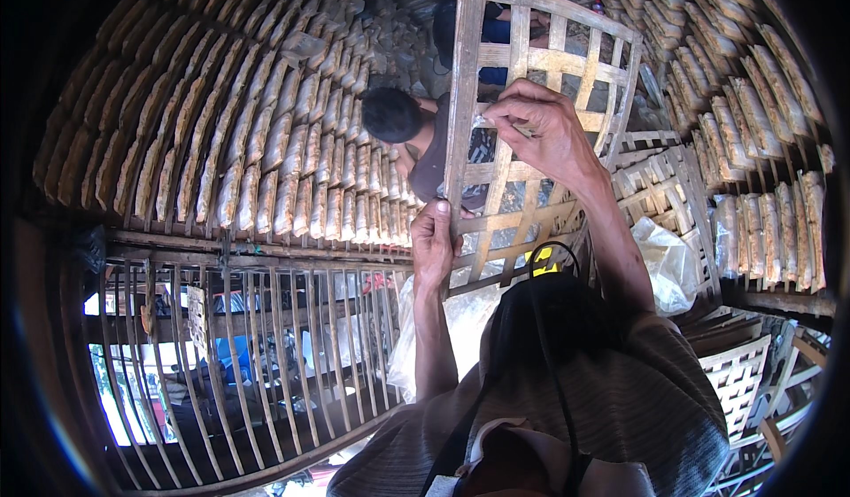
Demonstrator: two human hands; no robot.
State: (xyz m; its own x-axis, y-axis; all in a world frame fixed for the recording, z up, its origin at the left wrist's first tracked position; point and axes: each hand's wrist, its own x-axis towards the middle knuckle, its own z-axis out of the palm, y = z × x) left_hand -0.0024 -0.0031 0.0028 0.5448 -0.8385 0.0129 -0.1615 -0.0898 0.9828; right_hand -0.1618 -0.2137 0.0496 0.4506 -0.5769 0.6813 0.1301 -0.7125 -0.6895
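Pinched together at thumb and forefinger, with a pale scrap [483, 120] between, too small to identify: so at the right hand [544, 138], in front of the lattice frame [555, 60], at the inner edge of its flat left bar [464, 72]. Hard to tell whether touching that bar. Clamped, at the left hand [434, 236], on the frame's lower left corner, thumb flat along the bar, fingertips partly hidden.

Likely to tip or pivot if tugged sideways at the scrap, being steadied mainly from one low corner. Possible, too, to slip from the pinch, with so little caught between the tips. Worth guarding against a swing leftward, toward the seated co-worker [429, 156] just beyond the frame's left bar.

Rising almost straight on the left forearm [434, 337], to below the frame's corner. Slanting up and leftward on the right forearm [615, 231], past the frame's lower right side, wrist bent, knuckles high.

Farther out: to the frame's left, rows of pale slabs [266, 178]; to its right, more slabs [768, 231]; at its lower right, woven panels [655, 187] and a clear plastic bag [662, 267]; below left, a slatted rail [266, 364].
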